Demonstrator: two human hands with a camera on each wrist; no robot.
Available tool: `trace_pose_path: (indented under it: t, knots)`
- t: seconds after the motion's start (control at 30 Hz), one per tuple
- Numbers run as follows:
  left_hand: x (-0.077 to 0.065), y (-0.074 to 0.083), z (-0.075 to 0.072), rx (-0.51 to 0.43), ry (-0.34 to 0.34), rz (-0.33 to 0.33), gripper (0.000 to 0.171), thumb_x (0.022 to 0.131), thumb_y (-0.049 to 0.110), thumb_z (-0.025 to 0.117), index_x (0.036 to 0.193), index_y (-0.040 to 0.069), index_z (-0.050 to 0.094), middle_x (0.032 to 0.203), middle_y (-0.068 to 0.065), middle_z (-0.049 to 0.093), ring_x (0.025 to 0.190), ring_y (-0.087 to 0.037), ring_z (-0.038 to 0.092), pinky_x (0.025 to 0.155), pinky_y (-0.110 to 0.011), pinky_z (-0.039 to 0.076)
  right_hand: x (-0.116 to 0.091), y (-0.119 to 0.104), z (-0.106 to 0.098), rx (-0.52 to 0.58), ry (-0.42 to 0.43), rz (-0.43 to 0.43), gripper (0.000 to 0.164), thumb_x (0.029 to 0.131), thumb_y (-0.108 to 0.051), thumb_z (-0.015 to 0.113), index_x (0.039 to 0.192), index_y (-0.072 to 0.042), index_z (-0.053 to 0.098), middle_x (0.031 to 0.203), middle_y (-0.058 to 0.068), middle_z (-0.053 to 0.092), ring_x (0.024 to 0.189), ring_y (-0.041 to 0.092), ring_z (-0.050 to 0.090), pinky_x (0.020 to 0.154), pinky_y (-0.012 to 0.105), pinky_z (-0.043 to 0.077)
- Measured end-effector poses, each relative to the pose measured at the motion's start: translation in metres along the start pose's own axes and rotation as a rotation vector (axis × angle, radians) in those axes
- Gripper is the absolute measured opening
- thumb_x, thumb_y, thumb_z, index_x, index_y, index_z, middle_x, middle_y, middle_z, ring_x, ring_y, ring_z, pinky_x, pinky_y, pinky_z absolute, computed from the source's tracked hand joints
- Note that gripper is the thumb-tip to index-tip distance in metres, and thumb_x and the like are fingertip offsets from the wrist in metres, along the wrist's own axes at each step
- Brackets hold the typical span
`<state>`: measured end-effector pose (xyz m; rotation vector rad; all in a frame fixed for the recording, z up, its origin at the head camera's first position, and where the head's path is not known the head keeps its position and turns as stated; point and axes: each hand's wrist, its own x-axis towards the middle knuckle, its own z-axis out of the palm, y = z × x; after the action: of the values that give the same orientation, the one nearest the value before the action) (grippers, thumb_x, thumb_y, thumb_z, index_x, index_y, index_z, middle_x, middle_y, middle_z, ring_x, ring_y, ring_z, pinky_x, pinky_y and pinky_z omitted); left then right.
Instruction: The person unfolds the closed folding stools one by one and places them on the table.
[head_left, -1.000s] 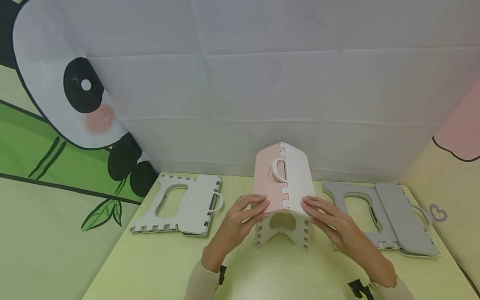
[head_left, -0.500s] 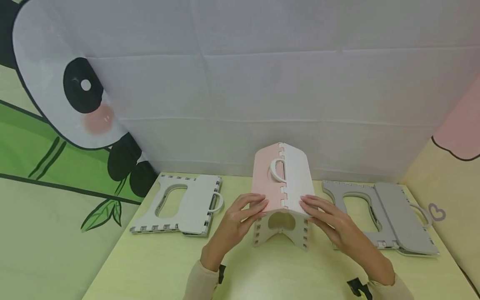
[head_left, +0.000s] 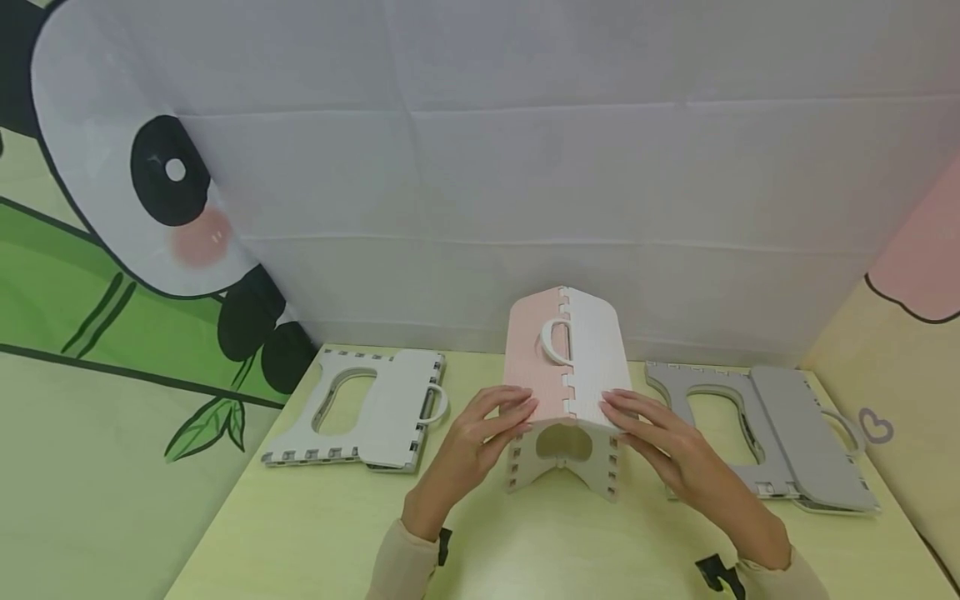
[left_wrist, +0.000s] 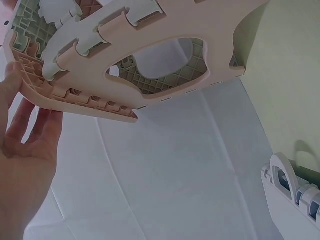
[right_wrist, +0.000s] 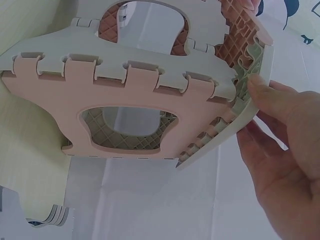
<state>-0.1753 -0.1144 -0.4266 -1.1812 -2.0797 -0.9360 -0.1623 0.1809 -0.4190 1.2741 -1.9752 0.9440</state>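
Observation:
A pink and white folding stool [head_left: 600, 350] stands on the table, its seat halves sloping down from a raised middle seam with a small white handle [head_left: 550, 340]. My left hand [head_left: 480, 429] holds the near corner of the pink half, fingertips on top. On the white half, my right hand [head_left: 667, 437] grips the matching corner. In the right wrist view the thumb [right_wrist: 267, 95] lies against the ribbed underside and the fingers are on the outer face. Below the seat, the pink leg panel [left_wrist: 217, 30] with its oval opening shows in the left wrist view.
A white folding stool [head_left: 397, 408] lies folded flat at the left of the pale yellow table [head_left: 315, 533]. On the right a grey folding stool [head_left: 802, 433] also lies flat. A light cloth backdrop [head_left: 480, 183] rises behind the table's far edge.
The stool's seat halves have spread very slightly at the far end. Both hands keep their hold on the near corners.

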Motion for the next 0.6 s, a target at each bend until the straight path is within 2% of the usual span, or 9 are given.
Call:
trace_pose_path:
  t: [0.6]
  knots:
    - [-0.0003, -0.0021, 0.0017, 0.018, -0.014, 0.0, 0.04, 0.084, 0.001, 0.068, 0.124, 0.003, 0.062, 0.127, -0.011, 0.056, 0.122, -0.026, 0.048, 0.101, -0.03, 0.042, 0.0, 0.0012, -0.0012, 0.007, -0.002, -0.016, 0.036, 0.1, -0.017, 0.048, 0.12, 0.011, 0.059, 0.125, 0.024, 0.055, 0.12, 0.033, 0.049, 0.101, 0.02, 0.039]
